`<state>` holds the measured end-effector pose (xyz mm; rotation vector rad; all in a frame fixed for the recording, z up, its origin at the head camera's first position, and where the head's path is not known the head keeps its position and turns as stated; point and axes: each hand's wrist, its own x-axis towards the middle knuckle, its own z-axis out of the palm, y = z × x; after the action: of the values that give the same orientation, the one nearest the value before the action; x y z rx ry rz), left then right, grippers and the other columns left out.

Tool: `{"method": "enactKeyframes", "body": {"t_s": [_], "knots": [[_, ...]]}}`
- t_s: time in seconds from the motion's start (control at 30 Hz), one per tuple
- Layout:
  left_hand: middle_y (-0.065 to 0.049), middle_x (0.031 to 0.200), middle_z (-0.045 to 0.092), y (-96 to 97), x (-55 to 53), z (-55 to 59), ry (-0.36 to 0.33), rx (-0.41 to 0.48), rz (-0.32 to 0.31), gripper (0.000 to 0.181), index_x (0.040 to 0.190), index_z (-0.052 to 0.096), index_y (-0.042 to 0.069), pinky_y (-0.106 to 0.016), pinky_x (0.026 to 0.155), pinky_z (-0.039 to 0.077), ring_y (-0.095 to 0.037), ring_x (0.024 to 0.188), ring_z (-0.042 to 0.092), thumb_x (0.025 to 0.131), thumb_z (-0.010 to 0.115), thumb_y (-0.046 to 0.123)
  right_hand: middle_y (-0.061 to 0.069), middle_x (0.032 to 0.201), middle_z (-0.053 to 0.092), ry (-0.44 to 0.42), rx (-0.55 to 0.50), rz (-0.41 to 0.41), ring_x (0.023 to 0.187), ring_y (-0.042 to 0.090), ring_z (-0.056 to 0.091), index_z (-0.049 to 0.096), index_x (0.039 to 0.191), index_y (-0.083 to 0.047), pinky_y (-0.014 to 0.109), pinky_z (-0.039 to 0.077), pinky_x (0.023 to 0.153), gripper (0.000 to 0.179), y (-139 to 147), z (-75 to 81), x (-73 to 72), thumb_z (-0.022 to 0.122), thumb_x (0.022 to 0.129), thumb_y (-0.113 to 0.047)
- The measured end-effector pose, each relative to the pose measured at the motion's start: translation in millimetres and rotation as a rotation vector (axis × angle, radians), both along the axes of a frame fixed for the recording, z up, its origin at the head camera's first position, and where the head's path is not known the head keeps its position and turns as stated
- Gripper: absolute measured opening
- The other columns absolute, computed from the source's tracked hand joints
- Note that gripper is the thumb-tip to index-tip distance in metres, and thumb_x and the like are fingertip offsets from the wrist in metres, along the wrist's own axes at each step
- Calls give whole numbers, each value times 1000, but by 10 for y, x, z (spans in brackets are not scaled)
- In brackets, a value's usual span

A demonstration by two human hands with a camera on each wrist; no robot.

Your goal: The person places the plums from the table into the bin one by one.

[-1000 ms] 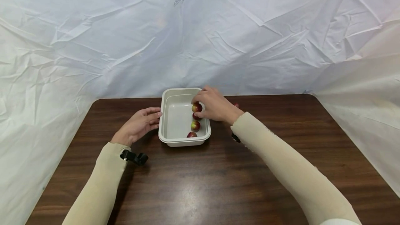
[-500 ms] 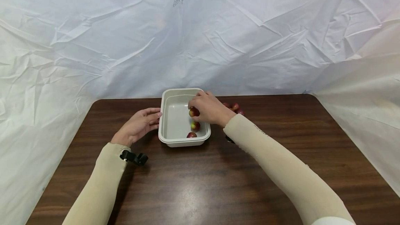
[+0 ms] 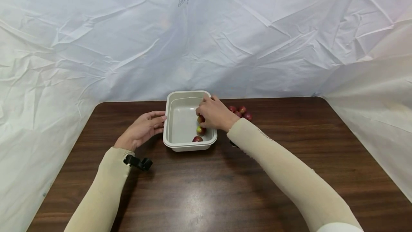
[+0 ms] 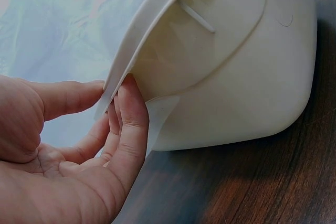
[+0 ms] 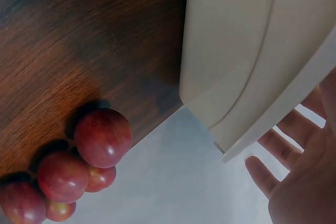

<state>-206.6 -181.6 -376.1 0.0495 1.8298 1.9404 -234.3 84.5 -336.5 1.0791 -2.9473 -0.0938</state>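
The grey-white plastic tray [image 3: 180,117] stands near the table's back edge. My left hand [image 3: 141,130] pinches its left rim, thumb on one side and fingers on the other, as the left wrist view shows. Over the tray's right side reaches my right hand [image 3: 215,113], with a reddish-yellow plum [image 3: 200,119] between thumb and fingers, low inside the tray. Just in front of it lie a green-red plum [image 3: 201,130] and a red plum [image 3: 197,139], along the right side. In the right wrist view the tray's wall hides part of the right fingers.
Several red plums [image 3: 242,110] lie clustered on the table right of the tray, also in the right wrist view. The dark wood table [image 3: 193,189] ends at the back against a hanging white sheet [image 3: 206,46].
My right hand has moved left and toward me inside the tray, lowering the plum beside the others. The plum cluster on the table has come into view. The left hand has stayed put.
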Motion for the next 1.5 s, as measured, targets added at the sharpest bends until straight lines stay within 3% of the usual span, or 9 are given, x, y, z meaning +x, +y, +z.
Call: {"method": "enactKeyframes", "body": {"t_s": [0.17, 0.3, 0.57, 0.9, 1.17, 1.5], "knots": [[-9, 129, 55, 2, 0, 0, 5, -1, -4, 54, 144, 32, 0, -26, 89, 54, -19, 112, 61, 100, 54, 20, -2, 93, 62, 4, 6, 4, 98, 20, 42, 73, 87, -21, 41, 35, 87, 16, -4, -4, 13, 73, 84, -37], [-11, 129, 54, 2, -4, -7, 4, -2, -2, 54, 144, 32, 0, -26, 89, 54, -19, 110, 61, 100, 54, 20, -3, 97, 66, -6, -11, 7, 102, 21, 44, 73, 96, -20, 42, 35, 90, 20, -12, 0, 14, 75, 82, -35], [-11, 130, 53, -5, 0, -11, 4, -8, 1, 53, 144, 33, 0, -27, 89, 54, -20, 111, 60, 100, 54, 20, -9, 82, 67, -31, -37, 17, 102, 19, 45, 69, 88, -21, 41, 33, 89, 16, -13, 3, 27, 77, 80, -33], [-15, 134, 50, -6, -11, -24, 10, -8, 8, 52, 143, 34, 0, -27, 90, 54, -22, 114, 59, 100, 54, 21, -3, 108, 68, -56, -125, 15, 115, 21, 46, 70, 100, -23, 50, 33, 103, 21, 119, 82, 64, 73, 85, -36], [-15, 135, 50, -2, -12, -26, 11, -10, 4, 51, 143, 35, 1, -27, 90, 54, -20, 112, 60, 100, 53, 21, -1, 120, 64, 17, -209, -5, 121, 24, 48, 66, 118, -23, 48, 38, 104, 35, 379, 141, 96, 71, 86, -38], [-13, 131, 52, -6, 2, -14, 6, -8, 7, 51, 142, 35, 1, -28, 90, 55, -20, 111, 60, 99, 54, 21, 1, 117, 65, 77, -289, -34, 114, 23, 50, 67, 117, -19, 49, 37, 104, 37, 682, 117, 155, 73, 85, -37]]}}
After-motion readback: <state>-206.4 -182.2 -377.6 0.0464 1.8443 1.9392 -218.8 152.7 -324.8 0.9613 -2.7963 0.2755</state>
